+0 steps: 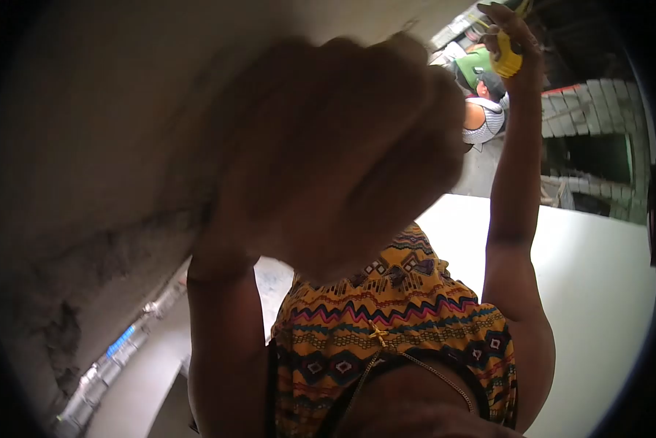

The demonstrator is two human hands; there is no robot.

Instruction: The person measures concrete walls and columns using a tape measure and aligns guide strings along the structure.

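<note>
Very close to the camera, my left hand (335, 153) fills the middle of the view, dark and blurred. Its fingers look curled in, and what they hold, if anything, is hidden. My right arm reaches up at the right, and my right hand (514, 36) is at the top with a yellow object (506, 60) in its grip. The object has a rounded edge; its exact kind is unclear. A thin yellow piece (522, 9) shows above the fingers. Below the hands is my patterned yellow top (386, 306) with a gold necklace.
A rough pale wall or ceiling surface (72, 146) spans the left. People (485, 109) are in the background at upper right, near stacked blocks (591, 109). A large white surface (598, 292) lies at the right. Along the lower left runs a strip of objects (116, 350).
</note>
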